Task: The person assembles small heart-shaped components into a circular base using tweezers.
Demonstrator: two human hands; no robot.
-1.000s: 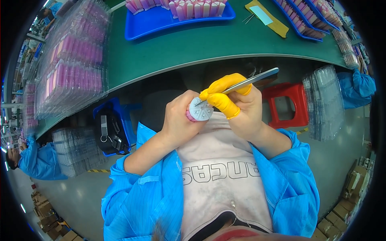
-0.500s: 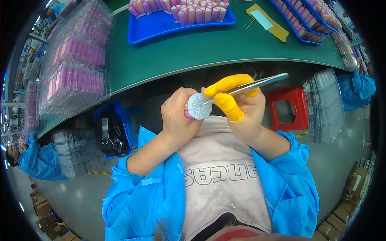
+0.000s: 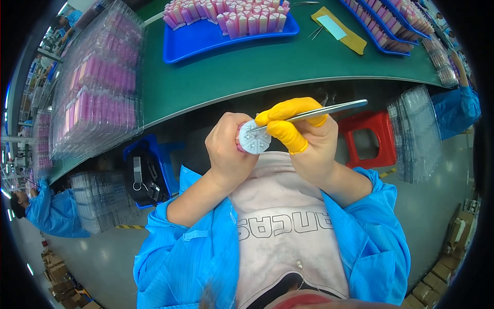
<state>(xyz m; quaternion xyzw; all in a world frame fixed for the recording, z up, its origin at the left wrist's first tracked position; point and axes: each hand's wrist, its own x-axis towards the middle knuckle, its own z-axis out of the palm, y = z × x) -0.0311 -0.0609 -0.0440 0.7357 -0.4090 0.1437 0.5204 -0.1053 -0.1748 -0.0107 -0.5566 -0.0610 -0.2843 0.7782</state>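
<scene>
My left hand (image 3: 224, 147) is wrapped round a pinkish bundle whose round, pale blue end (image 3: 254, 140) faces up. That end is split into wedge-shaped sections with small raised marks. My right hand (image 3: 315, 141) pinches metal tweezers (image 3: 337, 107) between thumb and fingers covered by yellow finger cots (image 3: 289, 138). The tweezer tips reach the upper left part of the pale blue end. Whether they grip anything there is too small to tell. Most of the bundle's side is hidden by my left hand.
Beyond my hands, a green table (image 3: 216, 77) bears a blue tray (image 3: 180, 54) of pink wedge-shaped pieces. Clear plastic trays (image 3: 98, 98) with pink pieces are stacked left. Stacked blue trays (image 3: 378, 38) and a yellow sheet (image 3: 355, 44) lie farther right. A red stool (image 3: 388, 139) stands below.
The tweezer tips have moved slightly up on the pale blue end, and their arms look closer together. My left hand keeps its hold on the bundle. The view has shifted a little.
</scene>
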